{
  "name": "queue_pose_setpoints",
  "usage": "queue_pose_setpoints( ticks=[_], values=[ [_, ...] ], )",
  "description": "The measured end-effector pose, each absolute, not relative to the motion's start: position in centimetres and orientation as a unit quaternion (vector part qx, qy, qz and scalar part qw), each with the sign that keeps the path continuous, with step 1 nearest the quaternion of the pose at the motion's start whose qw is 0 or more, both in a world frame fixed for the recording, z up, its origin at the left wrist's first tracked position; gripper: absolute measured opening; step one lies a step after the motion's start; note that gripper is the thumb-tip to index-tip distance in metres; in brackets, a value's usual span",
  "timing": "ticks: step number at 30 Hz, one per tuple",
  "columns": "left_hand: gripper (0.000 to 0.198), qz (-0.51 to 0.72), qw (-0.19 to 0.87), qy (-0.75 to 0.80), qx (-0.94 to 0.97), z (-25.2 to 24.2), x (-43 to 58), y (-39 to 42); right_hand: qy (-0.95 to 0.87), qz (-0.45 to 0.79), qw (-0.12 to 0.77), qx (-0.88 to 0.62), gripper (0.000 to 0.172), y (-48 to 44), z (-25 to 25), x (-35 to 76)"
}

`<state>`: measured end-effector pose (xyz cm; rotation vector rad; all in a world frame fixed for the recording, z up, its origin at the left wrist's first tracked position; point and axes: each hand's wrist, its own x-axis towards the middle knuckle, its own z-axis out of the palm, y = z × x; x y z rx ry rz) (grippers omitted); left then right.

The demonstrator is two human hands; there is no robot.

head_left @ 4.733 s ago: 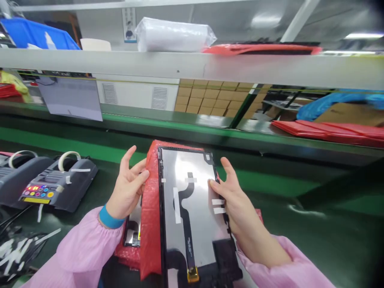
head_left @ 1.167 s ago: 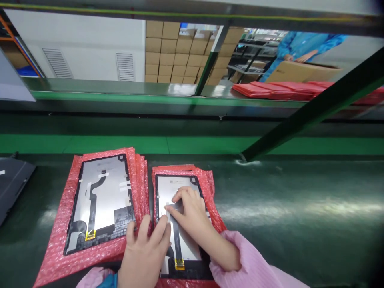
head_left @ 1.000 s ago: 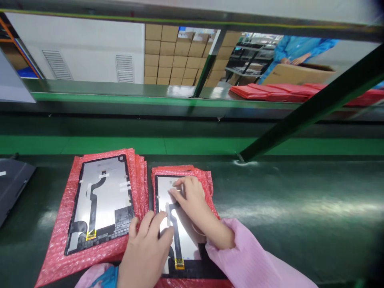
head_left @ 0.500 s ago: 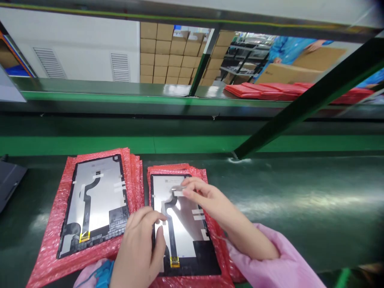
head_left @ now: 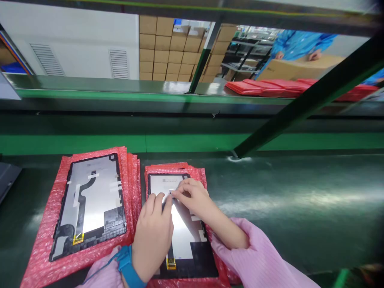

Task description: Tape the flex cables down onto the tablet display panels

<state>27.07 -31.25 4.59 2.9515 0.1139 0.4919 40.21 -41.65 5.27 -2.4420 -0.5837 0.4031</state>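
Note:
Two tablet display panels lie back-up on stacks of red bubble-wrap bags. The right panel [head_left: 186, 240] has a black flex cable running down to a yellow connector. My left hand [head_left: 154, 230] lies flat on it, fingers stretched toward the cable's upper end. My right hand [head_left: 192, 196] pinches a small strip of white tape [head_left: 171, 191] against the panel near its top. Untouched beside them, the left panel [head_left: 90, 206] has tape strips in place on its cable.
The red bag stacks [head_left: 39, 256] lie on a dark green belt [head_left: 285, 200]. A green rail [head_left: 180, 142] and a slanted dark bar [head_left: 300, 108] stand behind. Further back are more red bags [head_left: 264, 86] and a person in blue [head_left: 300, 42] handling a cardboard box.
My right hand came down from lifting the tape strip and now presses it near the panel's top. My left hand slid up the panel from its lower left edge.

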Motion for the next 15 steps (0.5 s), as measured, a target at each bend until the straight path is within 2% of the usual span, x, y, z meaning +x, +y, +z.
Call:
queue_pose_setpoints(
  ticks=[4, 9, 11, 15],
  values=[
    [0.037, 0.155, 0.042, 0.044, 0.986, 3.8, 27.6, -31.1, -0.248, 0.110, 0.246, -0.930, 0.019, -41.5, 4.9, 39.8],
    [0.040, 0.140, 0.049, 0.039, 0.988, 3.9, 27.3, -30.6, -0.219, 0.023, 0.118, -0.968, 0.021, -44.0, 5.0, 41.7],
    [0.041, 0.135, 0.079, 0.060, 0.986, 4.0, 26.6, -30.5, -0.186, 0.047, 0.142, -0.971, 0.024, -46.0, 5.0, 42.9],
    [0.050, 0.149, 0.097, 0.091, 0.980, 3.4, 24.7, -30.8, -0.164, 0.167, 0.282, -0.930, 0.036, -49.1, 4.4, 43.5]
  ],
)
